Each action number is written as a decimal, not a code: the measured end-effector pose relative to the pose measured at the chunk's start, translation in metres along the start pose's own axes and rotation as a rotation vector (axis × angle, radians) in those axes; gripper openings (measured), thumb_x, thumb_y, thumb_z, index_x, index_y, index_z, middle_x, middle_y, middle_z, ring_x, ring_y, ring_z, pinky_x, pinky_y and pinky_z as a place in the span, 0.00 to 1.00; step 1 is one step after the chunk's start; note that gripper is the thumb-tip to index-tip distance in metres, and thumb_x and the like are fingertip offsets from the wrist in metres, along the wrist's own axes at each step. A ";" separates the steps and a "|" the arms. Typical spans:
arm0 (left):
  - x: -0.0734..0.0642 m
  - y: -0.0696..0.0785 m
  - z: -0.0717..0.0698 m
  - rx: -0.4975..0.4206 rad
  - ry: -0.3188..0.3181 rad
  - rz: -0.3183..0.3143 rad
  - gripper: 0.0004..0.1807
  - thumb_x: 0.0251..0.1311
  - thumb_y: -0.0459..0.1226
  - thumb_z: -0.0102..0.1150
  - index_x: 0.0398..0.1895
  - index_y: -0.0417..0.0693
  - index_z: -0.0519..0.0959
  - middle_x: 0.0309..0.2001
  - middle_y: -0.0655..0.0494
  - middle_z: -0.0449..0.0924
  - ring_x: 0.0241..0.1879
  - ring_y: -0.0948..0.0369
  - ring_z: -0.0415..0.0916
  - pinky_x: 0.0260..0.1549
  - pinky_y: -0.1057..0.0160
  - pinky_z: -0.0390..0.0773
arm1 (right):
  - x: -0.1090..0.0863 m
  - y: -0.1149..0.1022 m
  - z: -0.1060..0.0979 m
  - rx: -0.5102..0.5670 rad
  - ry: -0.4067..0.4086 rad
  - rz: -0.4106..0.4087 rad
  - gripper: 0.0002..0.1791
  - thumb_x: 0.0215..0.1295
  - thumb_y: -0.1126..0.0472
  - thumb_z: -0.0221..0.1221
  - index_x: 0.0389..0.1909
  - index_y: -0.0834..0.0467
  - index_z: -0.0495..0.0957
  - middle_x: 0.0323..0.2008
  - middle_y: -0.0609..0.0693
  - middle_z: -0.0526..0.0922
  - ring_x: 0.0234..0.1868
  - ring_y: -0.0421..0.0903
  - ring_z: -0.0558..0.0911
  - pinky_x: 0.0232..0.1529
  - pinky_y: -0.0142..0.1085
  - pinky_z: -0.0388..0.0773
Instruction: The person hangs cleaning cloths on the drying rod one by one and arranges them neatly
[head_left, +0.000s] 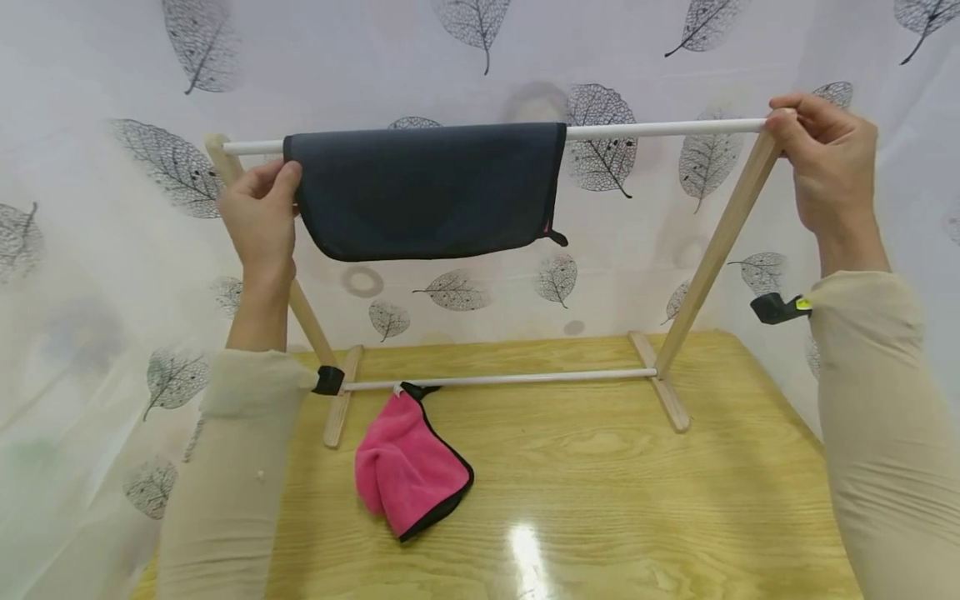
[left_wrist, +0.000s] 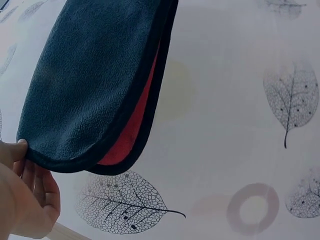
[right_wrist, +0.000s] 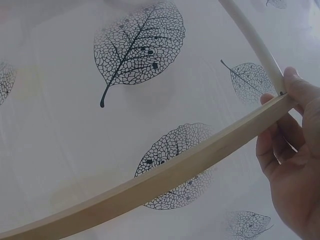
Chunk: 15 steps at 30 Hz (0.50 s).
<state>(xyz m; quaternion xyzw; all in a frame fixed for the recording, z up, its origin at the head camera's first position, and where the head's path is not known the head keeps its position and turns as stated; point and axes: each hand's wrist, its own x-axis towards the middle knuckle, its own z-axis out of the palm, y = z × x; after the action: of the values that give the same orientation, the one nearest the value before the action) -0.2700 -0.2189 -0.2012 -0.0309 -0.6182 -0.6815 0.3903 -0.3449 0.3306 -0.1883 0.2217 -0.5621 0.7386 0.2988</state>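
A dark grey towel [head_left: 427, 192] with black edging hangs folded over the white top bar [head_left: 667, 128] of a wooden rack. My left hand [head_left: 262, 212] pinches the towel's left edge between thumb and fingers; in the left wrist view the towel's red inner side [left_wrist: 127, 137] shows between its two layers. At the rack's top right corner, my right hand [head_left: 832, 162] grips the end of the wooden post [right_wrist: 165, 172] where the bar meets it. Below, a pink cloth [head_left: 412, 467] with black edging lies on the table, its top corner at the lower bar [head_left: 510, 379].
The rack's wooden feet [head_left: 660, 383] stand on a yellow wood-grain table [head_left: 600, 500]. Behind and at the sides hangs a whitish curtain [head_left: 480, 325] printed with dark leaves. A black wrist camera [head_left: 778, 308] sticks out from the right sleeve.
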 end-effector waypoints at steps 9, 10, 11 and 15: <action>0.016 -0.003 -0.010 0.187 0.192 0.002 0.11 0.52 0.41 0.68 0.37 0.46 0.85 0.34 0.55 0.80 0.36 0.63 0.77 0.37 0.70 0.73 | -0.001 0.000 0.000 -0.024 -0.006 -0.012 0.20 0.49 0.69 0.68 0.43 0.76 0.77 0.29 0.56 0.75 0.27 0.44 0.70 0.29 0.27 0.73; 0.016 -0.002 -0.011 0.225 0.210 -0.002 0.11 0.51 0.42 0.68 0.37 0.48 0.86 0.34 0.56 0.81 0.36 0.64 0.77 0.37 0.70 0.73 | -0.001 -0.001 -0.001 -0.018 -0.006 -0.012 0.20 0.49 0.70 0.68 0.42 0.76 0.77 0.29 0.56 0.75 0.26 0.44 0.70 0.29 0.27 0.73; 0.017 -0.002 -0.012 0.255 0.224 -0.010 0.12 0.51 0.44 0.68 0.37 0.49 0.86 0.34 0.57 0.81 0.37 0.64 0.77 0.37 0.70 0.72 | -0.001 -0.001 -0.001 -0.016 -0.007 -0.012 0.20 0.49 0.70 0.68 0.43 0.76 0.77 0.29 0.56 0.75 0.27 0.44 0.70 0.29 0.27 0.73; 0.020 0.000 -0.017 0.344 0.268 -0.064 0.13 0.49 0.49 0.69 0.36 0.55 0.86 0.34 0.61 0.83 0.38 0.67 0.76 0.43 0.65 0.68 | -0.001 -0.002 -0.002 -0.012 -0.008 -0.015 0.20 0.49 0.70 0.68 0.42 0.76 0.77 0.29 0.56 0.75 0.26 0.44 0.70 0.29 0.27 0.73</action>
<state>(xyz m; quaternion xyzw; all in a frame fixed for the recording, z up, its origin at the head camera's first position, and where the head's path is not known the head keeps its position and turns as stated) -0.2765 -0.2435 -0.1945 0.1466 -0.6686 -0.5762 0.4465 -0.3434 0.3322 -0.1880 0.2272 -0.5662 0.7319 0.3035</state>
